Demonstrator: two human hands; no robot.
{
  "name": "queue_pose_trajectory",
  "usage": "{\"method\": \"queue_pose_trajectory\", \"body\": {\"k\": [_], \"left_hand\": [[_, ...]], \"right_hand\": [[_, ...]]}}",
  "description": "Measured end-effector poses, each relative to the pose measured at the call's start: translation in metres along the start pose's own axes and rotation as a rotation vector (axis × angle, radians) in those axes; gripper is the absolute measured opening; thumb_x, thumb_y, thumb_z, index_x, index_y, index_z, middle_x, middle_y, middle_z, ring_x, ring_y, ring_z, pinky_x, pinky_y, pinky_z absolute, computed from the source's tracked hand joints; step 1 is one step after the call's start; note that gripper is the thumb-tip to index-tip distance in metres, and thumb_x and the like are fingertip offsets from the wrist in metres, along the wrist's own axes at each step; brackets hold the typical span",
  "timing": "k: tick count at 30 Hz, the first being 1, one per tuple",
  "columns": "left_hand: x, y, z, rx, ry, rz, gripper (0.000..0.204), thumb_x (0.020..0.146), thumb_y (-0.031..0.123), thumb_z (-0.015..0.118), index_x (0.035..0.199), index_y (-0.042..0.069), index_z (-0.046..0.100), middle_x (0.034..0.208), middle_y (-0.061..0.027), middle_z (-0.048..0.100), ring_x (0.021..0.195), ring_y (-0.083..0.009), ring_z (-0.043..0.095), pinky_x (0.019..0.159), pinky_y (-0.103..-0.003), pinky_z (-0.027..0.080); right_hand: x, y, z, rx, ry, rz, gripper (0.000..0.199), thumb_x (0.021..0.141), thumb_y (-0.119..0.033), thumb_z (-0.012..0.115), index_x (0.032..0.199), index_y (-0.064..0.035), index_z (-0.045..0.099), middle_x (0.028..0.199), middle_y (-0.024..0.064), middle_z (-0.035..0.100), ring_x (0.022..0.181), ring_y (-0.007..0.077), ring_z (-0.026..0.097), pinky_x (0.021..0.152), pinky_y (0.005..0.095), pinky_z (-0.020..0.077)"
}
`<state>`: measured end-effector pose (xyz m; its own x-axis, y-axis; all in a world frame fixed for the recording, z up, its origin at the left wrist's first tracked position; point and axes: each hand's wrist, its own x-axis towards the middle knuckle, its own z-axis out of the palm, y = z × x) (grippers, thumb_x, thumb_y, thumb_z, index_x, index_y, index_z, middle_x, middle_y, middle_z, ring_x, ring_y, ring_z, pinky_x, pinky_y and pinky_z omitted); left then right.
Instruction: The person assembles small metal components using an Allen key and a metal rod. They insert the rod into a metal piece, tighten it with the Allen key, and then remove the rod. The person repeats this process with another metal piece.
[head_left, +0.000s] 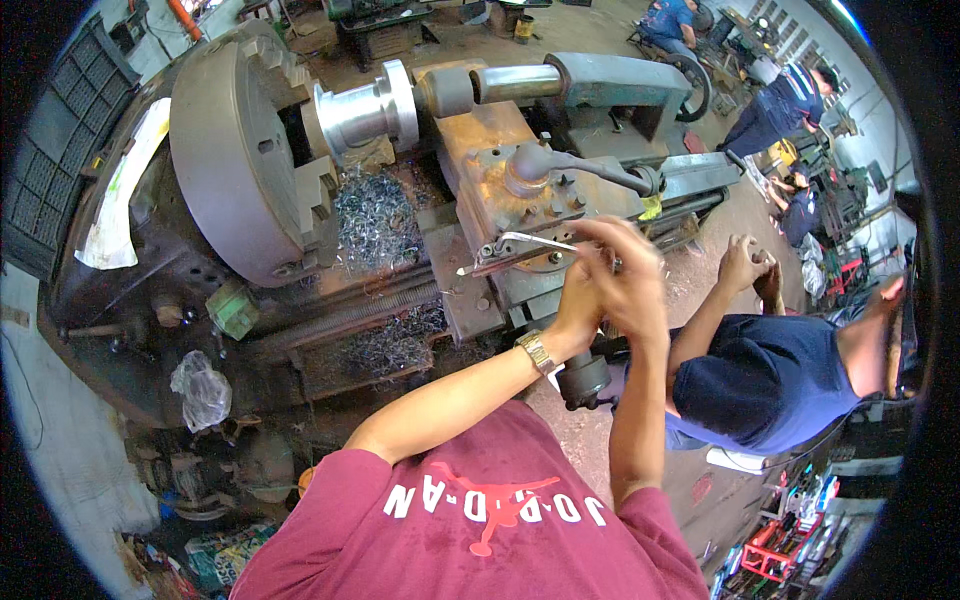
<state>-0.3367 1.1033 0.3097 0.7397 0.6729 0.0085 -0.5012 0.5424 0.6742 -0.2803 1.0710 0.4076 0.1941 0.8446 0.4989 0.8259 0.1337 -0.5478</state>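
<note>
A crumpled clear plastic bag (203, 388) was seen at the lower left of the frame, lying on the dark lathe base below the chuck. A white sheet with green and yellow markings (118, 190) was found at the upper left, curved along the machine's side; whether it was a label or a wrapper could not be told. At the bottom left edge, a colourful printed package or paper (215, 562) was partly visible among the clutter. No screens or signs were seen.
</note>
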Motion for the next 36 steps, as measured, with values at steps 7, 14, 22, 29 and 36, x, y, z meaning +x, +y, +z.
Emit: {"method": "queue_pose_trajectory", "body": {"k": [7,14,22,29,36], "left_hand": [[-0.027,0.023,-0.023,-0.018,-0.265,-0.108,0.027,0.103,0.017,0.054,0.126,0.007,0.064,0.117,-0.0047,0.07,0.107,-0.0135,0.064,0.092,-0.03,0.052],[-0.016,0.044,-0.013,0.314,-0.15,0.047,0.027,0.1,0.011,0.057,0.125,0.002,0.062,0.122,-0.0066,0.067,0.107,-0.0125,0.062,0.094,-0.033,0.05],[-0.011,0.174,-0.061,0.953,-0.301,0.273,0.016,0.097,0.007,0.063,0.107,-0.004,0.069,0.093,-0.0101,0.075,0.091,-0.0141,0.069,0.084,-0.032,0.054],[0.001,0.179,-0.085,0.978,-0.258,0.338,0.016,0.091,0.004,0.067,0.105,-0.002,0.07,0.083,-0.0089,0.074,0.084,-0.0127,0.067,0.08,-0.032,0.053],[0.004,0.161,-0.102,1.209,-0.176,0.615,0.013,0.085,0.01,0.068,0.089,-0.003,0.069,0.076,-0.0158,0.069,0.073,-0.0149,0.066,0.068,-0.035,0.053]], "right_hand": [[0.035,-0.01,0.061,-0.068,-0.254,-0.014,0.016,0.095,-0.016,0.062,0.103,-0.0037,0.069,0.099,0.0196,0.066,0.099,0.0431,0.063,0.088,0.0494,0.0493],[0.051,-0.032,0.037,-0.007,-0.063,-0.102,0.018,0.094,-0.015,0.067,0.104,0.0001,0.07,0.1,0.0194,0.071,0.094,0.039,0.068,0.082,0.0453,0.0528],[0.065,-0.051,0.047,0.758,0.18,0.1,0.015,0.105,-0.009,0.053,0.111,-0.0001,0.063,0.088,0.0037,0.065,0.08,0.0089,0.061,0.075,0.0262,0.0527],[0.07,-0.061,0.058,0.378,0.141,-0.063,0.021,0.088,0.001,0.059,0.106,-0.0047,0.068,0.102,0.015,0.064,0.095,0.032,0.065,0.087,0.0377,0.0517],[0.064,-0.073,0.072,0.19,0.198,-0.194,0.028,0.086,-0.026,0.075,0.082,-0.0032,0.058,0.085,0.0131,0.054,0.082,0.0319,0.053,0.074,0.0409,0.0441]]}}
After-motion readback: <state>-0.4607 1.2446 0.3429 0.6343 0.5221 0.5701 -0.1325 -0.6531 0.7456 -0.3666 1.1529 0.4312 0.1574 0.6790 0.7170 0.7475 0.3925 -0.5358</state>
